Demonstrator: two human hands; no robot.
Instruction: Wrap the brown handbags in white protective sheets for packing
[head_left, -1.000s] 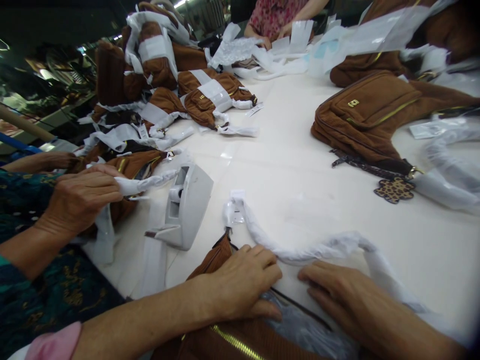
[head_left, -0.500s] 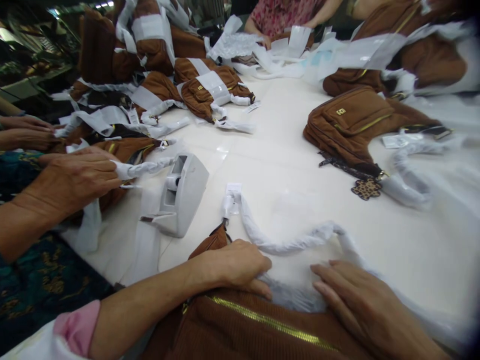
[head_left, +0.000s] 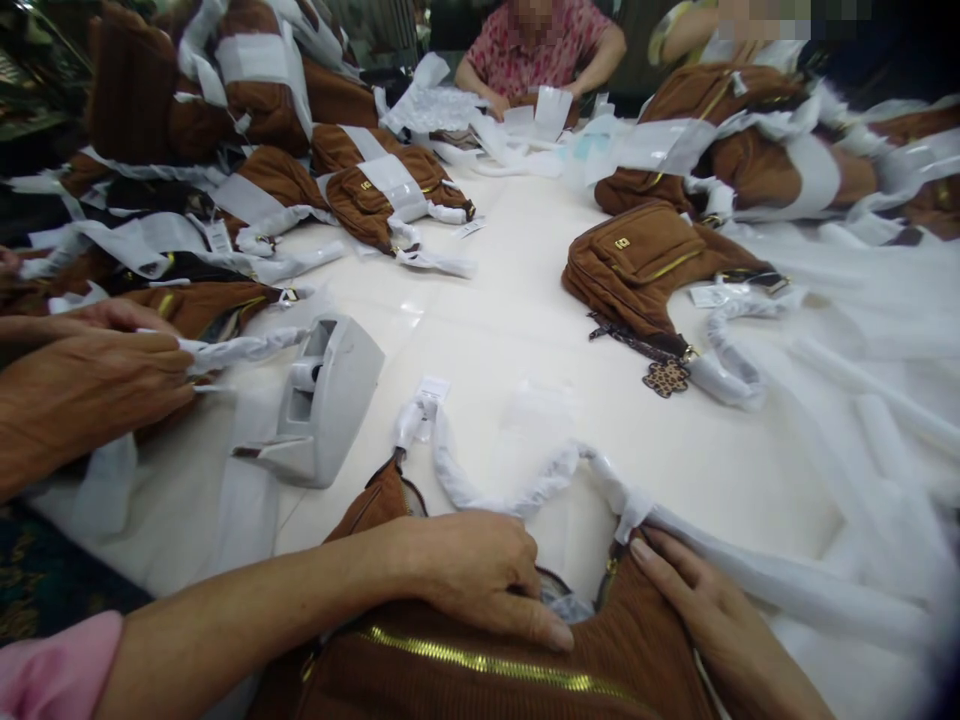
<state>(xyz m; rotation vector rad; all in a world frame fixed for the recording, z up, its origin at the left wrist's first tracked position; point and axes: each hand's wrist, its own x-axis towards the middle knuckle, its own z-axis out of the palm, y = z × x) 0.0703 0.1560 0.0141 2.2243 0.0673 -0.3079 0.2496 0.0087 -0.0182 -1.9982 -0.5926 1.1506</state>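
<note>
A brown corduroy bag point(head_left: 480, 670) with a gold zipper lies at the near table edge under both my hands. My left hand point(head_left: 472, 575) rests on its top, fingers curled over the open mouth where crumpled paper stuffing point(head_left: 566, 605) shows. My right hand point(head_left: 705, 615) lies flat on the bag's right side, fingers stretched out, touching the end of the white paper-wrapped strap point(head_left: 517, 490). The strap loops away across the table to a small tag point(head_left: 431, 392).
A grey tape dispenser point(head_left: 322, 405) stands left of the bag. A co-worker's hands point(head_left: 90, 375) at the left hold a wrapped strap. Brown bags point(head_left: 645, 265) and white wrapping lie around the white table point(head_left: 510, 320). People sit at the far side.
The bag has come closer toward me and its strap has bunched up. My left hand has shifted onto the bag's mouth; my right hand has slid onto the bag's right side.
</note>
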